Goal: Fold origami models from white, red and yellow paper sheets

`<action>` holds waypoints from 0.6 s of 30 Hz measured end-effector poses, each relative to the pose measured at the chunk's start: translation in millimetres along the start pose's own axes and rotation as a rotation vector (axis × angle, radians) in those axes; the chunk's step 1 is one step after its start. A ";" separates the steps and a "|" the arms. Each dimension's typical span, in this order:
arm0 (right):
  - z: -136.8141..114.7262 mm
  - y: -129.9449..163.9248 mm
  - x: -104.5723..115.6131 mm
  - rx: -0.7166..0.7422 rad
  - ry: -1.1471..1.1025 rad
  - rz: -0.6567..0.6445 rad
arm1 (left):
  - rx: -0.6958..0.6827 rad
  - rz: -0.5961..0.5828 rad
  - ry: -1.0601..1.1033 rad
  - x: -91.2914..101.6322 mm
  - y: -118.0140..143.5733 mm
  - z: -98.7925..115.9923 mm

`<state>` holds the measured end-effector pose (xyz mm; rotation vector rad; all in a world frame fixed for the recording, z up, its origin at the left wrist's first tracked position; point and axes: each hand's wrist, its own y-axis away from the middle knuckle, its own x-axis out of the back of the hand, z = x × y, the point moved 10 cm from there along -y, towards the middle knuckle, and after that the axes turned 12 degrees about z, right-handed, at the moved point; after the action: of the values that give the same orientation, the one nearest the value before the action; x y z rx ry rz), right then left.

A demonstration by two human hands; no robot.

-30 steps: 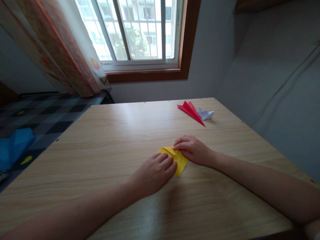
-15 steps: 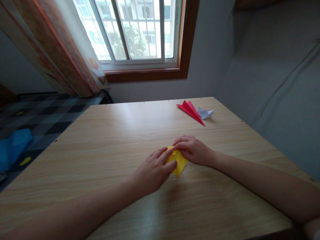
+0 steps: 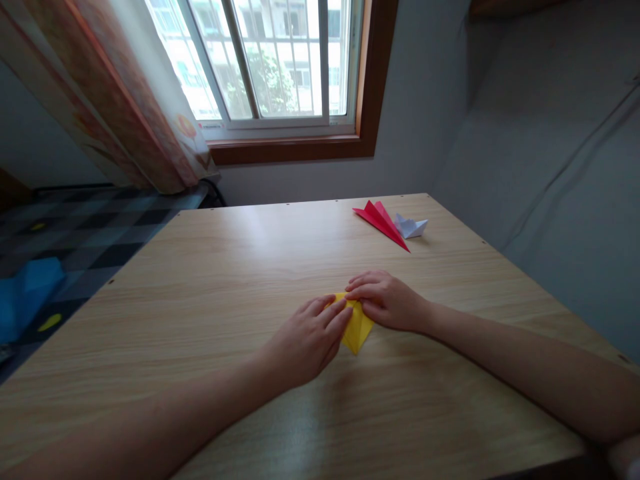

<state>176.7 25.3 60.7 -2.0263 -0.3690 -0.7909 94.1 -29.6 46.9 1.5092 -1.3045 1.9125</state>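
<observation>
1. Yellow folded paper – ctr frame, flat on wooden surface, pointed tip toward lower edge; upper part hidden under both hands.
2. Left hand – lower ctr, palm down; fingers extended, nearly flat, pressing paper's left edge, not closed around it.
3. Right hand – ctr-right, palm down; fingers lightly curled, tips pressing paper's top corner, no pinch visible.
4. Red paper plane – upper right of surface, well apart from hands.
5. White paper boat – just beside red plane, right side.
6. Window – top ctr; curtain upper left.
</observation>
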 end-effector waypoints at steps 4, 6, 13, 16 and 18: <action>1.7 1.0 -0.7 -0.009 0.019 0.013 | -0.015 0.021 -0.045 0.4 1.1 0.2; 4.4 1.5 -0.7 -0.033 0.034 0.024 | -0.014 0.035 -0.054 0.3 2.1 -0.5; 5.5 3.1 0.8 -0.040 0.107 0.054 | 0.040 0.016 -0.104 0.2 2.0 -5.9; 8.2 3.2 6.6 -0.050 0.179 0.103 | 0.099 0.005 -0.132 2.5 1.3 -10.9; 8.7 3.3 7.9 -0.048 0.207 0.110 | 0.133 -0.002 -0.141 3.3 1.5 -13.9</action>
<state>187.8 30.4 60.5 -1.9680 -0.1207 -0.9379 84.1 -19.6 49.3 1.7384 -1.2534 1.9569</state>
